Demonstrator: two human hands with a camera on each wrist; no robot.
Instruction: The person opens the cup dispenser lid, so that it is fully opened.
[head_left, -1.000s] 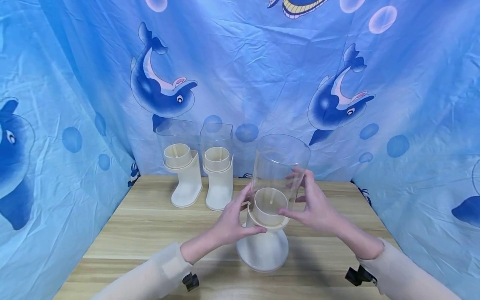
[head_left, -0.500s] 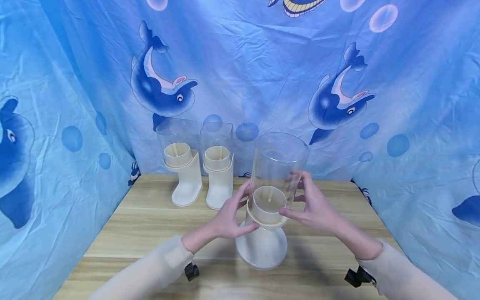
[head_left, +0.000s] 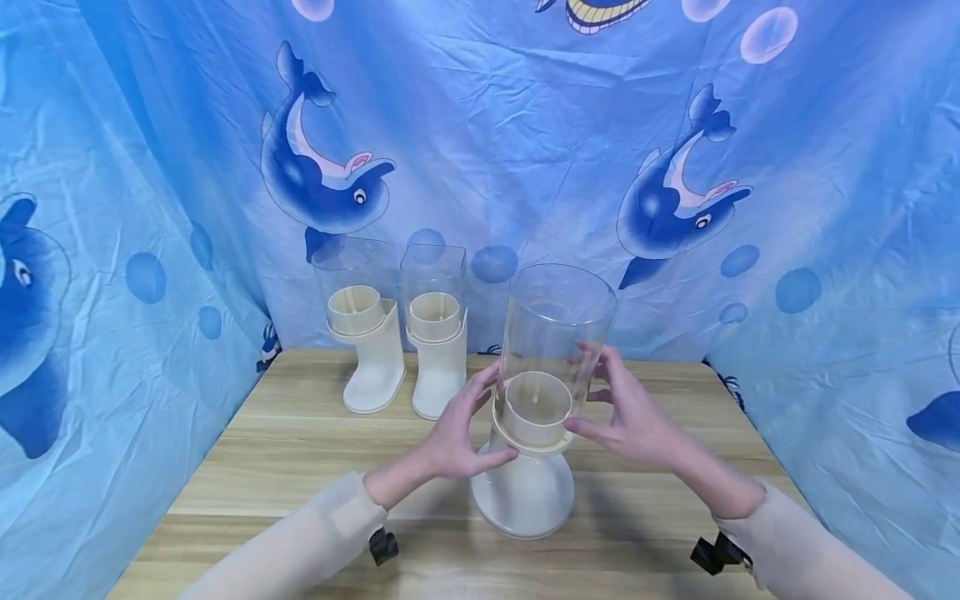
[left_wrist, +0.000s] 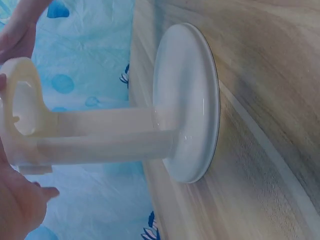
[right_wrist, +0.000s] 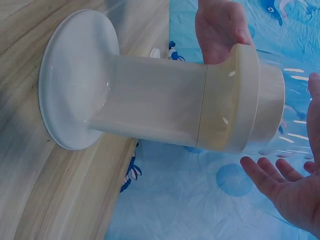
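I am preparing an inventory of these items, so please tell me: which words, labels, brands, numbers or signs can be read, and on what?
None can be read.
The large white stand, its clear cylinder, the two smaller stands and the backdrop show no legible lettering.

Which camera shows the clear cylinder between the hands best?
The head view: it shows the clear cylinder right up to its top. The right wrist view catches only its lower part; the left wrist view, none discernible.
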